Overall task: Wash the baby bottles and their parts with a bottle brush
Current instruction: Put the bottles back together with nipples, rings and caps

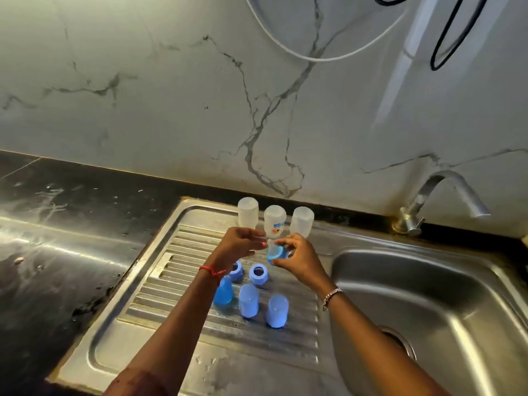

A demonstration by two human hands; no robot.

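the blue collar ring (275,255) is held just above the drainboard (185,247), in front of the middle bottle (275,221). the right hand (300,261) grips it, thumb and fingers curled round its rim. the left hand (238,247) comes in from the other side, its fingertips at the ring's top where something clear, perhaps a teat, sits. whether it pinches that is too blurred to tell.

the ring looks like light, stiff plastic, probably slick if wet, so it is best held by its outer wall, as it is now. a teat would be soft and better pushed out from its base than tugged at the tip. the bottles look light and thin-walled, and standing mouth down they may tip easily, so take them round the body.

counted:
- **bottles:** three clear ones in a row at the back of the drainboard, the middle one plus the left bottle (248,211) and the right bottle (302,221).
- **blue caps:** three standing nearer, the dark cap (223,292), the centre cap (248,300) and the near cap (277,311).
- **collar rings:** three, the held one, the open ring (258,274) and the hidden ring (237,271), which sits half behind the left wrist.

no brush shows.

right of the drainboard lies the sink basin (428,295) under the tap (445,195). the dark table (57,224) runs left.
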